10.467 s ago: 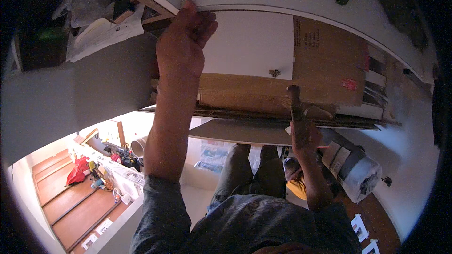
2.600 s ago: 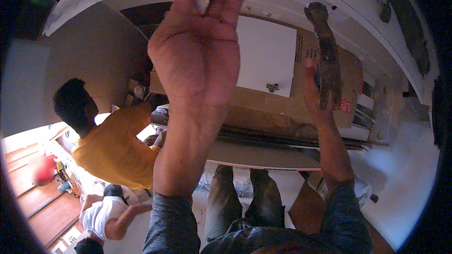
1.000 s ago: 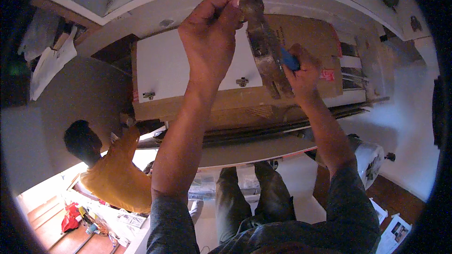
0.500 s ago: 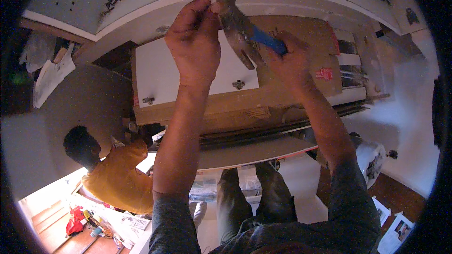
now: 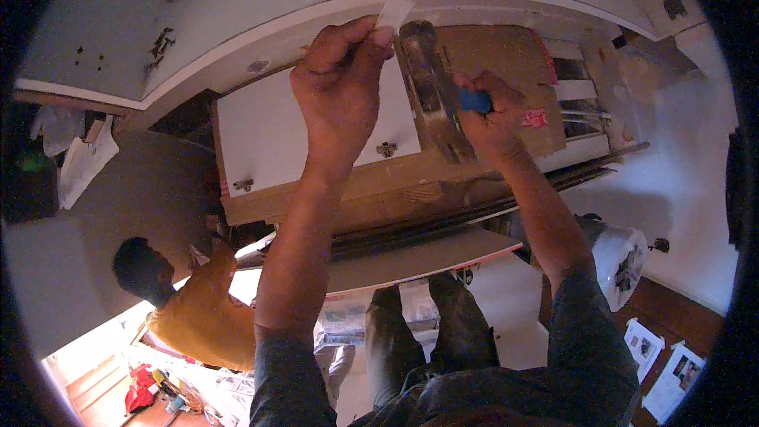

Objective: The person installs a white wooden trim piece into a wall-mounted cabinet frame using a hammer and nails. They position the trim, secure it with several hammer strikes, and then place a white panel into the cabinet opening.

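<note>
- Left hand [image 5: 338, 91]: raised above centre, a little left of the frame's middle; thumb and forefinger meet in a pinch, the other fingers folded in.
- Left forearm [image 5: 304, 241]: rises steeply from the lower middle, leaning slightly right toward the top.
- Right hand [image 5: 500, 119]: right of the upper middle, lower than the left one and apart from it, fingers curled in a closed grip.
- Right forearm [image 5: 549, 217]: slants from the lower right up and leftward.
- Both elbows: bent, in the lower half.
- Legs [image 5: 393, 340]: side by side at lower centre.
- Torso [image 5: 474, 402]: along the bottom edge.
</note>
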Action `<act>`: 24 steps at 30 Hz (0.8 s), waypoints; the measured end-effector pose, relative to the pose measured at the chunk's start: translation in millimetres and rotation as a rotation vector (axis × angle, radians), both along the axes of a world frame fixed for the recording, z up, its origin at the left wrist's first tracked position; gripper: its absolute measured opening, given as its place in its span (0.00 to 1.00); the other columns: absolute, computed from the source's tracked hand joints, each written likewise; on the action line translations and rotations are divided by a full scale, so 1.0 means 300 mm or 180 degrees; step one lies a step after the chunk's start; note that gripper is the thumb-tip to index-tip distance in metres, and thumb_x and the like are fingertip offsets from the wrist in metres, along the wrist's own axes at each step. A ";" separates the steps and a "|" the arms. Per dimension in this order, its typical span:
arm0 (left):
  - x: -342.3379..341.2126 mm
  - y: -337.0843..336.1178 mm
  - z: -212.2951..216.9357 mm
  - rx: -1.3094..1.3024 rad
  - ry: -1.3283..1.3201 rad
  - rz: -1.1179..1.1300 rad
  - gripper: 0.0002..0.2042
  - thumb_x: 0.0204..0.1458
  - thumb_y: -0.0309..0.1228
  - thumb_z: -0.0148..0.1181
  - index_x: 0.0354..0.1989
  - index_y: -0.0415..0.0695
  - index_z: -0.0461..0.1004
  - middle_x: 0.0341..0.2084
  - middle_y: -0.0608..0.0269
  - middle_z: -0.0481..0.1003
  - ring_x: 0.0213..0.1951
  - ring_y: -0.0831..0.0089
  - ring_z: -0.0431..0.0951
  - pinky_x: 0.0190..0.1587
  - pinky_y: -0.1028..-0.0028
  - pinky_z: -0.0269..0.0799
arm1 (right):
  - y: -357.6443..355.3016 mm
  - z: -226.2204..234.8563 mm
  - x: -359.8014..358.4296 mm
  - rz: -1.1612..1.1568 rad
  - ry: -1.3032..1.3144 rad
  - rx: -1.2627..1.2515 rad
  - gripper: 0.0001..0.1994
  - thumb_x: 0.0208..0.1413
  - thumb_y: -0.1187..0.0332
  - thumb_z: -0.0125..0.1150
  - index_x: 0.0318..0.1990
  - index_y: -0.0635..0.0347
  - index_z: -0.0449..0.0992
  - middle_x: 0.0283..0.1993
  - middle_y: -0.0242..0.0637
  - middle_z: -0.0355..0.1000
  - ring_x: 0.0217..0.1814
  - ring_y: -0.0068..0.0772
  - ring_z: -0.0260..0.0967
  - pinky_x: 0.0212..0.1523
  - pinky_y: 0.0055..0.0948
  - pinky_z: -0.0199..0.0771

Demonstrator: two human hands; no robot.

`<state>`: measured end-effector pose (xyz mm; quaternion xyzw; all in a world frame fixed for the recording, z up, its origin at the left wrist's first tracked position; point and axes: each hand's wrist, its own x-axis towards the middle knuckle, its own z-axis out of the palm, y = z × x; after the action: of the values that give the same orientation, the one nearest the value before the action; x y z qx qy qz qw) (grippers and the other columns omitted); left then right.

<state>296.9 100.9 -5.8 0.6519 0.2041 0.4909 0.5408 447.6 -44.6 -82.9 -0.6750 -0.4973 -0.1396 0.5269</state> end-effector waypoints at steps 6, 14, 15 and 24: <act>0.072 -0.023 0.011 -0.0255 -0.0320 0.0009 0.08 0.59 0.22 0.67 0.44 0.33 0.81 0.35 0.61 0.81 0.36 0.78 0.81 0.41 0.77 0.79 | -0.034 -0.070 0.107 0.0019 -0.0252 0.0019 0.09 0.49 0.79 0.70 0.28 0.58 0.73 0.22 0.38 0.69 0.21 0.34 0.70 0.25 0.29 0.67; 0.076 -0.044 0.036 -0.0212 -0.0222 0.0188 0.06 0.59 0.22 0.66 0.43 0.35 0.82 0.33 0.64 0.82 0.36 0.81 0.79 0.41 0.78 0.77 | -0.068 0.039 0.144 0.0620 0.0017 -0.0724 0.10 0.46 0.70 0.73 0.30 0.60 0.75 0.24 0.41 0.71 0.22 0.42 0.72 0.26 0.34 0.70; 0.072 -0.043 0.035 -0.0142 -0.0190 0.0211 0.06 0.59 0.22 0.66 0.42 0.35 0.82 0.33 0.64 0.81 0.36 0.81 0.79 0.41 0.78 0.77 | -0.059 0.041 0.140 0.0638 0.0069 -0.0741 0.10 0.45 0.70 0.73 0.30 0.60 0.75 0.24 0.42 0.72 0.22 0.43 0.72 0.26 0.35 0.71; 0.074 -0.037 0.014 -0.0140 -0.0269 0.0141 0.07 0.58 0.22 0.67 0.43 0.35 0.82 0.36 0.64 0.80 0.38 0.80 0.78 0.43 0.78 0.76 | 0.007 -0.012 0.108 -0.0059 -0.0340 -0.0392 0.07 0.44 0.74 0.69 0.31 0.60 0.76 0.24 0.43 0.73 0.25 0.46 0.75 0.27 0.37 0.74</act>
<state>319.1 89.8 -1.5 0.6139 0.2061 0.5252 0.5521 480.1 -42.5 -86.6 -0.7023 -0.5260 -0.1495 0.4558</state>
